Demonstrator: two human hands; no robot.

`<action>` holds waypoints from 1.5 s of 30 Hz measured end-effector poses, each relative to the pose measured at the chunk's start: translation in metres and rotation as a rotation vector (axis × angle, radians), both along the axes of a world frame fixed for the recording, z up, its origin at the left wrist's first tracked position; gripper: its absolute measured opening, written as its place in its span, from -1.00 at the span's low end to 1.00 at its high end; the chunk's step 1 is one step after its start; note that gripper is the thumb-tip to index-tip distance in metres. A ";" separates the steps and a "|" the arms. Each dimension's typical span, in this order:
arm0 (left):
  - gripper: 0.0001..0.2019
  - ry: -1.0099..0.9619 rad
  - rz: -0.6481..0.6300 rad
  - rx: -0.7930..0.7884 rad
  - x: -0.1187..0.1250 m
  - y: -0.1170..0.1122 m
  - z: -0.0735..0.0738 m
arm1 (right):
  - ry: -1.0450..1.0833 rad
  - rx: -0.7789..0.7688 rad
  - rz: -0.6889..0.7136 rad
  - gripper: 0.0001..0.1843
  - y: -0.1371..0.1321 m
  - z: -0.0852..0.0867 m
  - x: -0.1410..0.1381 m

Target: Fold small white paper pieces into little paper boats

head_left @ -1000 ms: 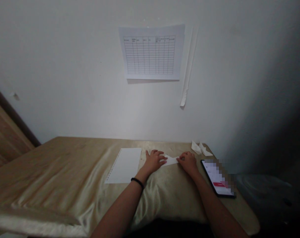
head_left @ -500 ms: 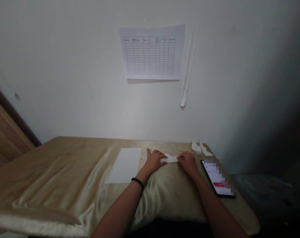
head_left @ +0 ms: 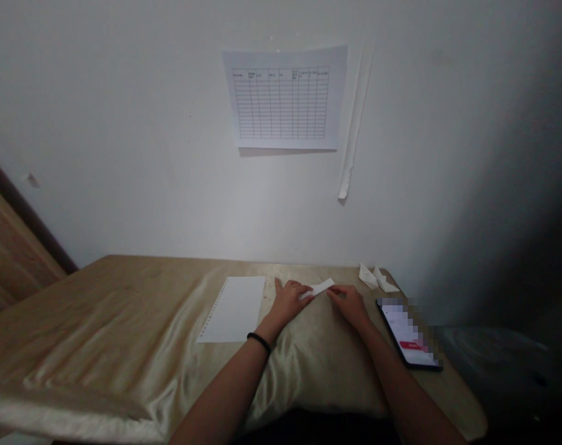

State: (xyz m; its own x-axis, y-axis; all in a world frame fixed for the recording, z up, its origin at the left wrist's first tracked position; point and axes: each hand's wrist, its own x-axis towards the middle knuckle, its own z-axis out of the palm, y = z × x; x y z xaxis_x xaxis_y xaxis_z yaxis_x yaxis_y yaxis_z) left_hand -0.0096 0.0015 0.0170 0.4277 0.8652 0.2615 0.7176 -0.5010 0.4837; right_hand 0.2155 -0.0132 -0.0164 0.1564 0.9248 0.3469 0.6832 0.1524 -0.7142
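A small folded strip of white paper (head_left: pixel 321 287) lies on a table covered in shiny beige cloth (head_left: pixel 123 321). My left hand (head_left: pixel 290 300) has its fingers curled onto the strip's left end and pins it down. My right hand (head_left: pixel 349 301) rests just right of the strip, fingers bent, its fingertips at the strip's right end; the strip's far right tip lifts a little off the cloth. A black band sits on my left wrist.
A white sheet with a perforated left edge (head_left: pixel 234 309) lies left of my hands. A lit phone (head_left: pixel 408 337) lies to the right, two small folded paper pieces (head_left: pixel 376 278) behind it. A printed table sheet (head_left: pixel 283 99) hangs on the wall.
The paper strip has narrowed and now angles up to the right. My right hand slid slightly left and back along it; my left hand stayed almost in place.
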 end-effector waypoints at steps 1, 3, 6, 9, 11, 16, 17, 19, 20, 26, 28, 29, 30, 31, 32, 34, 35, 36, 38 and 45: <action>-0.71 -0.005 -0.002 0.000 0.001 -0.001 0.000 | 0.016 -0.001 0.032 -0.72 0.001 -0.001 -0.001; -0.72 -0.017 -0.011 -0.002 0.002 -0.003 0.001 | 0.046 -0.011 0.094 -0.69 0.002 -0.002 -0.002; -0.73 -0.056 -0.033 -0.010 0.007 -0.007 0.003 | 0.093 -0.019 0.169 -0.63 0.003 -0.002 -0.002; -0.73 -0.106 -0.068 -0.046 0.014 -0.012 0.005 | 0.130 0.000 0.196 -0.59 0.003 0.000 -0.002; -0.71 -0.124 -0.062 -0.075 0.017 -0.014 0.006 | 0.147 0.014 0.207 -0.61 0.002 0.000 -0.003; -0.74 -0.144 -0.005 -0.110 0.021 -0.014 0.007 | 0.172 0.021 0.240 -0.63 0.000 0.002 -0.005; -0.75 -0.151 0.000 -0.119 0.021 -0.014 0.006 | 0.175 0.020 0.251 -0.62 0.000 0.002 -0.006; -0.75 -0.174 0.001 -0.135 0.020 -0.013 0.005 | 0.177 0.017 0.274 -0.61 0.000 0.002 -0.006; -0.75 -0.185 0.000 -0.140 0.020 -0.012 0.005 | 0.174 0.016 0.283 -0.61 0.000 0.002 -0.006; -0.77 -0.208 0.009 -0.173 0.021 -0.011 0.005 | 0.162 -0.007 0.275 -0.64 0.002 -0.001 -0.005; -0.76 -0.202 0.005 -0.176 0.022 -0.011 0.005 | 0.176 -0.010 0.260 -0.64 0.003 -0.001 -0.005; -0.76 -0.201 0.004 -0.174 0.022 -0.011 0.005 | 0.182 -0.011 0.255 -0.64 0.003 -0.001 -0.005; -0.76 -0.201 0.005 -0.173 0.021 -0.011 0.006 | 0.187 -0.011 0.251 -0.65 0.003 -0.001 -0.005; -0.75 -0.198 0.007 -0.173 0.021 -0.011 0.006 | 0.191 -0.011 0.250 -0.65 0.002 -0.001 -0.006; -0.74 -0.191 0.007 -0.177 0.021 -0.011 0.006 | 0.192 -0.012 0.251 -0.65 0.002 -0.001 -0.006; -0.71 -0.172 0.005 -0.186 0.020 -0.011 0.006 | 0.189 -0.010 0.250 -0.65 0.002 0.000 -0.006; -0.70 -0.164 0.005 -0.189 0.020 -0.011 0.006 | 0.187 -0.006 0.248 -0.65 0.001 0.001 -0.006; -0.70 -0.158 0.004 -0.192 0.020 -0.011 0.007 | 0.185 -0.002 0.246 -0.64 0.001 0.001 -0.007; -0.70 -0.162 0.006 -0.199 0.020 -0.011 0.006 | 0.185 0.003 0.241 -0.64 0.001 0.002 -0.007; -0.78 -0.245 -0.010 -0.204 0.018 -0.008 0.003 | 0.207 0.011 0.224 -0.64 0.000 0.003 -0.006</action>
